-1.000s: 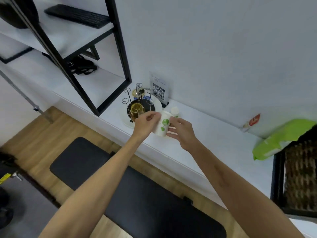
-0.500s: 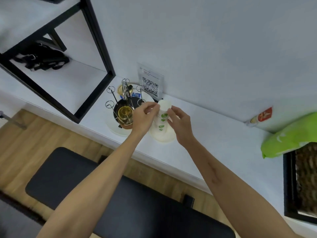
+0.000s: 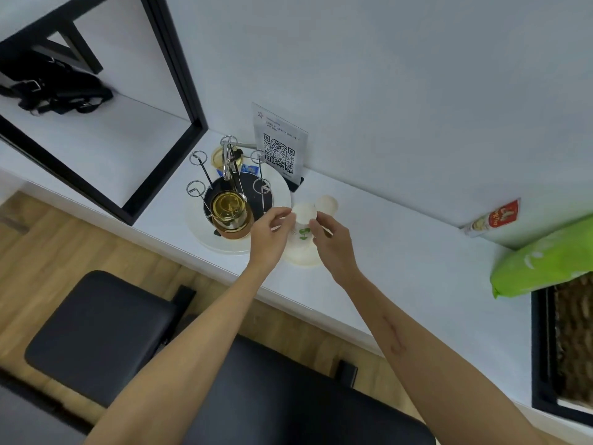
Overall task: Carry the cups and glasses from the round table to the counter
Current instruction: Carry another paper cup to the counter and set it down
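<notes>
A white paper cup with green leaf print (image 3: 302, 234) stands upside down on the white counter (image 3: 401, 261), its wide rim down. My left hand (image 3: 269, 232) and my right hand (image 3: 332, 240) pinch its upper part from either side with the fingertips. A second white cup (image 3: 327, 203) sits just behind it, also inverted. To the left, a gold-tinted glass (image 3: 229, 213) hangs mouth down on a wire cup rack (image 3: 229, 162) that stands on a white round tray (image 3: 279, 191).
A QR code sign (image 3: 278, 146) leans on the wall behind the rack. A black frame shelf (image 3: 179, 91) holds a black bag (image 3: 51, 88). A green bag (image 3: 545, 258) and a sachet (image 3: 491, 218) lie at the right. A black bench (image 3: 128, 332) stands below the counter.
Both hands have turned the paper cup mouth down and lowered it onto the counter next to the tray. My view has tilted closer to the counter.
</notes>
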